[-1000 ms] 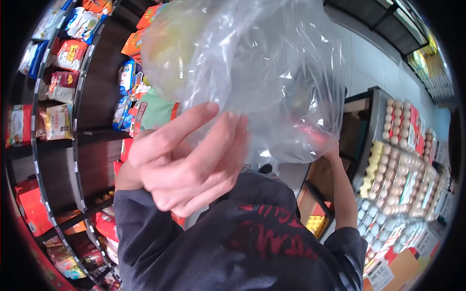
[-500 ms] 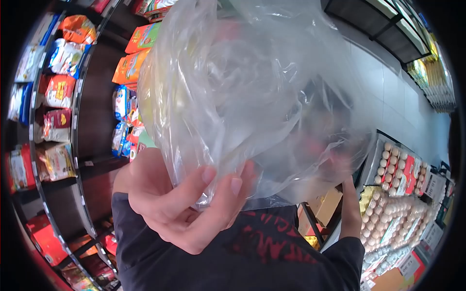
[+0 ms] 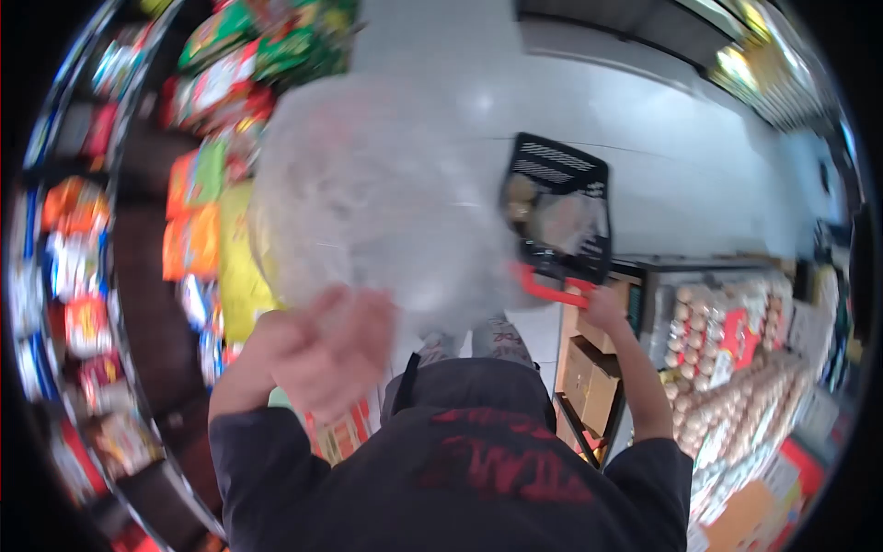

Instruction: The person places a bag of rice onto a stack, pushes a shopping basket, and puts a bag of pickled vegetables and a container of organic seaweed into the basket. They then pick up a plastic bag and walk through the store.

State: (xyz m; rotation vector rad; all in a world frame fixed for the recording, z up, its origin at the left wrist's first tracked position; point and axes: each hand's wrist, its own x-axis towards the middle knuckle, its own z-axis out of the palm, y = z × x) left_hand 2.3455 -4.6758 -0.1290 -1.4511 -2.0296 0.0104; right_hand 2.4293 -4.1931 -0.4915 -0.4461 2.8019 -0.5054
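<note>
In the head view, a large, crumpled clear plastic bag [image 3: 386, 193] hangs in front of my chest, blurred by motion. My left hand [image 3: 331, 350] grips its lower edge with the fingers closed. The bag's contents cannot be made out. My right hand [image 3: 602, 308] is wrapped round the red handle [image 3: 552, 289] of a black shopping basket [image 3: 602, 170], held out on the right. Inside the basket are a brownish item [image 3: 521, 193] and a clear-wrapped pale item [image 3: 568, 223], both too blurred to name.
Shelves with packaged goods [image 3: 87, 322] run along the left. More bags [image 3: 221, 87] are stacked at the far left. Egg trays [image 3: 727, 331] and cardboard boxes [image 3: 589, 382] stand on the right. The pale tiled floor [image 3: 662, 120] stretches ahead.
The plastic bag has moved left and away from the camera, with my left hand on it. The basket and its red handle in my right hand now show clearly. The view has shifted.
</note>
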